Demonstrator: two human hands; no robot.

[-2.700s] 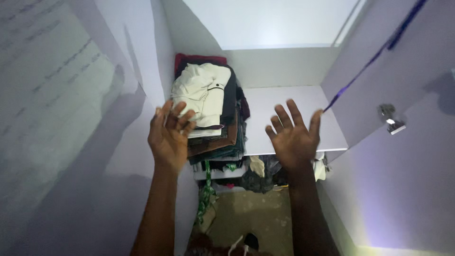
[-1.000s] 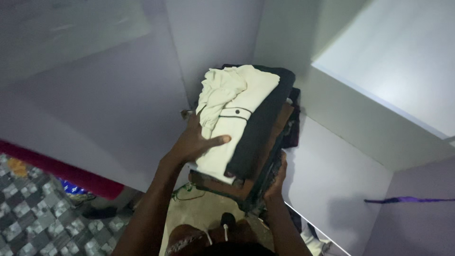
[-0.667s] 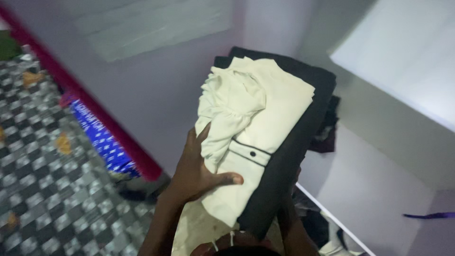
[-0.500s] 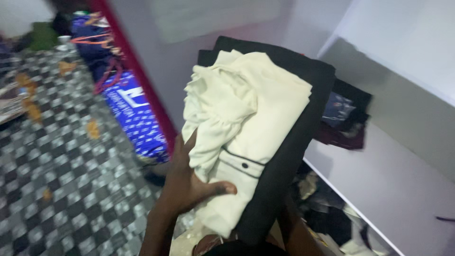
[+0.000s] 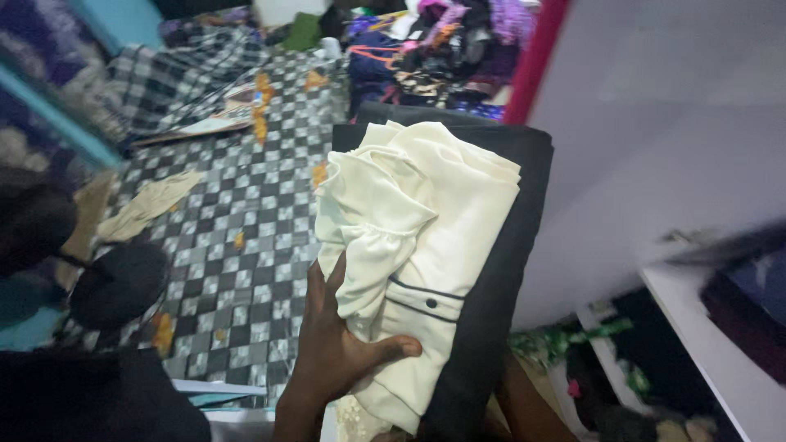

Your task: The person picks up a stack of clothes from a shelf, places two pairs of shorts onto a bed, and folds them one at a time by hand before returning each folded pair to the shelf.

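- A black-and-white checked floor [image 5: 237,237] is filling the left and middle of the view, with scraps and a flat pale cloth [image 5: 147,206] lying on it well away from the hands.
- A pale wall [image 5: 655,123] with a red edge strip [image 5: 536,57] is running down the right side, and a white shelf [image 5: 720,352] is showing at the lower right with dark items on it, blurred.
- A heap of mixed coloured clothes [image 5: 442,41] is lying on the floor at the top, beyond the carried load.
- A stack of folded clothes [image 5: 491,270] is being carried in front of the person, tilted away from the camera; its dark folded layers are showing along the right side and top.
- A cream garment [image 5: 417,229] with a thin dark trim line and a small dark button is lying on top of the stack, bunched toward its left edge.
- The left hand [image 5: 340,352] is pressing on the near left part of the cream garment: the fingers [image 5: 323,286] are lying flat and spread along the garment's left edge, and the thumb is stretching right across the cloth just below the trim line, so the hand is open flat against it, not closed around it.
- The right hand itself is hidden beneath the stack; only the forearm [image 5: 528,409] is showing at the bottom, so how its fingers are set cannot be told.
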